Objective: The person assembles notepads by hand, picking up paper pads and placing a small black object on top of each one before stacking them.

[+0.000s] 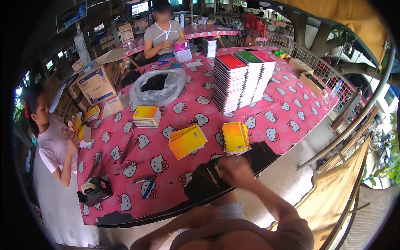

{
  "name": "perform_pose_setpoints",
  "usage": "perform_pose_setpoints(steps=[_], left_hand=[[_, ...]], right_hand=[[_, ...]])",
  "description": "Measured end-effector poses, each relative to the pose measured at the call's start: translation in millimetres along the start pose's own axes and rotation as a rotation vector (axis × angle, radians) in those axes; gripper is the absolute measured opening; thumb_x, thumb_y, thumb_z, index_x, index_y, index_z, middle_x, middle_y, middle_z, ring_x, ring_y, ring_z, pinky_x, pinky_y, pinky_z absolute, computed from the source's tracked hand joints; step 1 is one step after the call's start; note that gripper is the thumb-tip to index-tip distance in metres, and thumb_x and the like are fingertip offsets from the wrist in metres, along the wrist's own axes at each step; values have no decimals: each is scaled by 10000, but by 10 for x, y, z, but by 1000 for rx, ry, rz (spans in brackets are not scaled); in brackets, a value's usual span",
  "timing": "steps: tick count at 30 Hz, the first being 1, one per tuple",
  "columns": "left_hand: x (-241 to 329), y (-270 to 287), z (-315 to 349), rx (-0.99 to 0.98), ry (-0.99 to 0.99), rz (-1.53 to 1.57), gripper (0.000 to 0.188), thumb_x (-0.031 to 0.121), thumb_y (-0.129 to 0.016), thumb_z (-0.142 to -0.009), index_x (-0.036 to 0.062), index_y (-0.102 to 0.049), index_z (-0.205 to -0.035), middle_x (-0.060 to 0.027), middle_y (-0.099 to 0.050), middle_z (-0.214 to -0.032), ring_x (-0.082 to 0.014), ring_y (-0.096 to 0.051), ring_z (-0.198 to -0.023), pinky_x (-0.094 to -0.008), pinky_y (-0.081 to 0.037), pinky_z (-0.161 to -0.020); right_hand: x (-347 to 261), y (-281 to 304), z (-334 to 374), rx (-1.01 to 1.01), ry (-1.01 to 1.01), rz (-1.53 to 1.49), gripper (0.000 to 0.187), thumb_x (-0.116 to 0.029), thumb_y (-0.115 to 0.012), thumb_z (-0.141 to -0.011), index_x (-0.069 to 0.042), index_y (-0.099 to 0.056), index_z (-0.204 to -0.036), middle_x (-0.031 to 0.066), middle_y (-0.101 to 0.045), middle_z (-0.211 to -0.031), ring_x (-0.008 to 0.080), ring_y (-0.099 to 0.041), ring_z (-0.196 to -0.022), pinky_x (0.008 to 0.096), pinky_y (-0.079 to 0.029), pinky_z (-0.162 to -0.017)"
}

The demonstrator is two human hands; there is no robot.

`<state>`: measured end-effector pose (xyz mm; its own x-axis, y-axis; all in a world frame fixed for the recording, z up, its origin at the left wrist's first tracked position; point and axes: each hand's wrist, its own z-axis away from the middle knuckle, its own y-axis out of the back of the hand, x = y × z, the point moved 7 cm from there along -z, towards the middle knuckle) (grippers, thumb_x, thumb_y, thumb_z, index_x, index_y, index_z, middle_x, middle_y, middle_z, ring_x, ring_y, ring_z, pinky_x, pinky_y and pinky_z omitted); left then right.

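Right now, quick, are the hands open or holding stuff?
Left hand: can't tell if open or closed.
Right hand: near the yellow spiral notebooks, but blurred; can't tell its grip.

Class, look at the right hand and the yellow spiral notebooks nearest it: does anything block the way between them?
Nothing visible does. The right hand is just on the near side of the yellow notebooks, with no other object between them.
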<state>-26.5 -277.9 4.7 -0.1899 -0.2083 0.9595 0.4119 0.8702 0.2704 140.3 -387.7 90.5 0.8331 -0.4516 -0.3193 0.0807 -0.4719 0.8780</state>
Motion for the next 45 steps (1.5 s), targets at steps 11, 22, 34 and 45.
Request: perform_pose_setpoints(steps=[11,22,34,45], left_hand=[[-2002,-743,725,-236,510,286,279,48,-549,-960,22,-684,-1202,-120,-712,-1160,-191,-658,-1030,-326,-492,-956],[-2270,-931,528,-271,408,-143,298,10,-561,-916,66,-662,-1191,-168,-707,-1140,-249,-666,-982,-354,-503,-921],[-2267,-942,587,-233,319,82,237,12,-565,-911,69,-620,-1134,-114,-688,-1051,-162,-607,-995,-380,-487,-900],[-2418,-863,561,-114,311,-271,291,150,-625,-890,213,-696,-1165,-114,-723,-1069,-291,-665,-962,-396,-507,-890]], right_hand=[[-577,-2524,1697,-869,-89,-916,224,-252,-646,-880,-108,-766,-1002,95,-752,-889,213,-703,-805,371,-527,-722],[-605,-2351,1752,-1024,-279,-1060,220,-199,-702,-847,-86,-785,-1016,45,-750,-954,141,-662,-903,339,-516,-808],[-554,-2516,1832,-931,-309,-874,331,-314,-691,-872,-92,-727,-1116,126,-719,-1136,240,-671,-1066,390,-489,-969],[-570,-2618,1787,-773,-330,-764,427,-301,-657,-835,-132,-651,-1227,151,-727,-1053,342,-690,-1001,454,-527,-908]])
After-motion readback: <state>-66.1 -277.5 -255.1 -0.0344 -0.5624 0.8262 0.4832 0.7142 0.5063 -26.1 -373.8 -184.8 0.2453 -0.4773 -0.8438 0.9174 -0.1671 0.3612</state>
